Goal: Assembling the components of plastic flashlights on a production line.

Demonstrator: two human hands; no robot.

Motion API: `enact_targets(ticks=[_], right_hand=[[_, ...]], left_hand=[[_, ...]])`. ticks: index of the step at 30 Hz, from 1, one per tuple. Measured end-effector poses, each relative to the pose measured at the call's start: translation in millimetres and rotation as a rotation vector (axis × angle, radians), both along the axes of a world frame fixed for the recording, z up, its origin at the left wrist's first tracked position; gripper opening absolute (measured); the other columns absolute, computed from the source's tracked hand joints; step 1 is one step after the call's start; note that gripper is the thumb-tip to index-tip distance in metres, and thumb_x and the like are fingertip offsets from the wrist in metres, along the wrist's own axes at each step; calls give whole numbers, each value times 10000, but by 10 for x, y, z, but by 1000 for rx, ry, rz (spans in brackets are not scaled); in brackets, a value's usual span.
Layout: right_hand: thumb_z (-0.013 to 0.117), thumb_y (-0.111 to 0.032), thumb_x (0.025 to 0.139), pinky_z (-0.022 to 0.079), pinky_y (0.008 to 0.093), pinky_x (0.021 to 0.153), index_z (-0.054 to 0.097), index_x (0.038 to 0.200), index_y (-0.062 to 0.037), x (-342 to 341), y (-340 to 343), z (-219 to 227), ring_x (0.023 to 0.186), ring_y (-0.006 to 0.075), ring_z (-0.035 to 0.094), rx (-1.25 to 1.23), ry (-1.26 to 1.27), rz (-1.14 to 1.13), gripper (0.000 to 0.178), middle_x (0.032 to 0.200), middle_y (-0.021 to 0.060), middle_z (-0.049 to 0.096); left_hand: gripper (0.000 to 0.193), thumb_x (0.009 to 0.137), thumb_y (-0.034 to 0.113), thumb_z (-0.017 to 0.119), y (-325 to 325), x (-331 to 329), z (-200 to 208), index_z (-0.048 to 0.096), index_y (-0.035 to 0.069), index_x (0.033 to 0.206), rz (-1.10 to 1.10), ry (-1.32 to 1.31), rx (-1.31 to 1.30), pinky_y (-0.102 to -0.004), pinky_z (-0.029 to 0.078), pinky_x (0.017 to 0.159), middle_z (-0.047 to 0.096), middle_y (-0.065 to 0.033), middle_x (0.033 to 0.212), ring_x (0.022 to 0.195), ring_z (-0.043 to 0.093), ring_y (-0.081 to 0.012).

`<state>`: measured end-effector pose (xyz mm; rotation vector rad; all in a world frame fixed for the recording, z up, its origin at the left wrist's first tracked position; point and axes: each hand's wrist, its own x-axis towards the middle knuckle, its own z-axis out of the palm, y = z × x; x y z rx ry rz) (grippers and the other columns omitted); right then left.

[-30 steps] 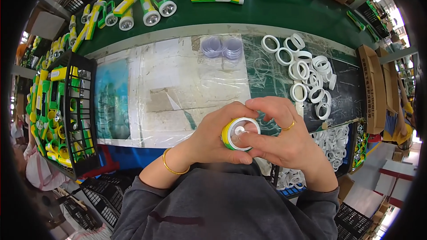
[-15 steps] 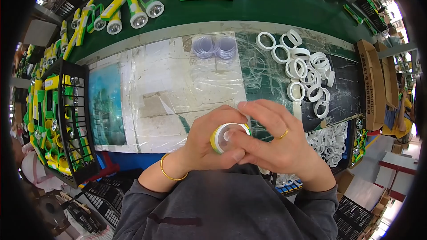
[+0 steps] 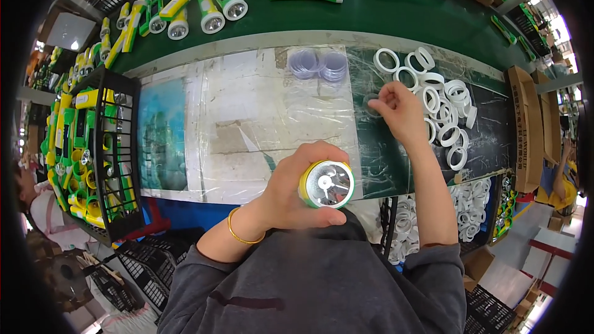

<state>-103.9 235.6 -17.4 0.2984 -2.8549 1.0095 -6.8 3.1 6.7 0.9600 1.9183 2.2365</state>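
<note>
My left hand [image 3: 297, 188] is wrapped round a yellow and green flashlight [image 3: 327, 184]. Its head faces up, showing the shiny reflector and centre bulb inside a white rim; the rest of its body is hidden. Out over the dark green part of the worktop, my right hand [image 3: 399, 111] has its thumb and fingers closed at a clear round lens [image 3: 371, 104]. Just right of that hand lies a loose group of white rings [image 3: 442, 110]. Two overlapping stacks of clear lenses [image 3: 304, 64] lie at the back of the pale worktop.
A black crate [image 3: 117, 148] of flashlights stands at the left. Beyond the worktop, several flashlights [image 3: 212, 21] lie on a green belt [image 3: 297, 18]. White rings fill a crate [image 3: 388, 222] below the right edge. A cardboard box [image 3: 526, 130] stands at far right.
My right hand has left the flashlight and reached forward and right to the clear lens on the worktop. The left hand still holds the flashlight, whose reflector now shows. The view has shifted slightly.
</note>
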Motion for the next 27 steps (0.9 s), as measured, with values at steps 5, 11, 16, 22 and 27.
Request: enact_targets(ticks=[5, 11, 16, 22, 27], right_hand=[[601, 23, 824, 295, 167, 359, 569, 911, 7, 759, -253, 822, 452, 37, 448, -1107, -545, 28, 94, 808, 43, 538], [662, 33, 805, 381, 161, 463, 572, 924, 25, 1010, -496, 823, 581, 30, 505, -983, -356, 228, 149, 848, 52, 519], [671, 36, 805, 392, 164, 517, 564, 949, 16, 1054, -561, 878, 612, 19, 501, -977, -352, 158, 181, 841, 37, 524], [677, 12, 809, 355, 148, 493, 554, 891, -23, 1093, -623, 849, 573, -23, 460, -1043, -283, 50, 152, 696, -32, 536], [667, 31, 804, 340, 155, 525, 496, 879, -60, 1113, -615, 763, 603, -6, 434, -869, -226, 84, 208, 733, -36, 476]], left_hand=[[812, 584, 409, 873, 30, 50, -38, 478, 34, 1187, 34, -62, 32, -305, 466, 796, 571, -93, 1065, 912, 586, -214], [894, 544, 491, 852, 117, 70, -13, 457, 57, 1219, 107, 14, -82, -328, 477, 801, 566, -105, 1098, 944, 594, -251], [909, 547, 525, 837, 118, 86, -15, 447, 63, 1225, 136, 10, -76, -333, 480, 796, 565, -104, 1113, 945, 597, -262], [770, 650, 431, 828, 158, 86, 16, 452, 61, 1211, 157, 73, -54, -334, 490, 751, 581, -108, 1059, 875, 608, -269], [611, 711, 205, 777, 181, 14, 74, 441, 30, 1190, 113, 159, -38, -317, 490, 712, 581, -132, 1022, 829, 607, -243]])
